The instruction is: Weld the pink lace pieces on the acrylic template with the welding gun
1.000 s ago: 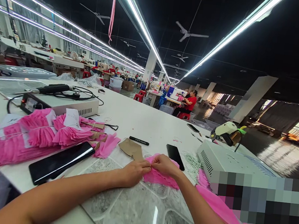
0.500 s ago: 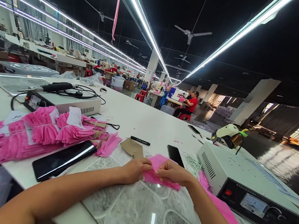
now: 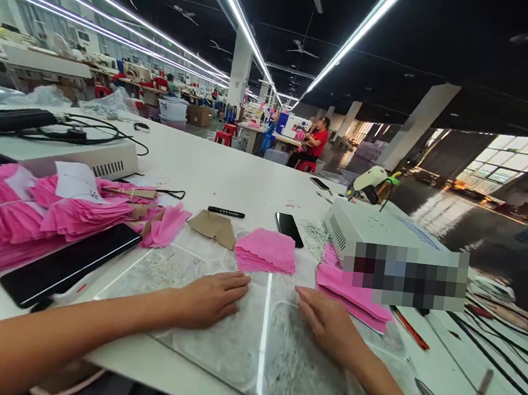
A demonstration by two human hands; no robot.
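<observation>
My left hand (image 3: 212, 297) lies flat and open on a clear glass plate (image 3: 247, 353) at the table's front. On the same plate my right hand (image 3: 330, 325) rests flat, fingers stretched out, holding nothing. A small stack of pink fabric pieces (image 3: 265, 251) sits just beyond both hands, untouched. More pink pieces (image 3: 352, 293) lie to the right of my right hand.
Bundled pink fabric (image 3: 31, 214) and a black phone (image 3: 68, 262) lie at the left. A brown cardboard piece (image 3: 215, 227), a black marker (image 3: 226, 212) and a second phone (image 3: 289, 228) sit further back. White machine boxes (image 3: 374, 228) (image 3: 84, 155) stand right and left. A person in red (image 3: 314, 143) sits far off.
Both hands have let go of the pink stack and pulled back toward me, now flat on the glass. The camera has tilted down and to the right.
</observation>
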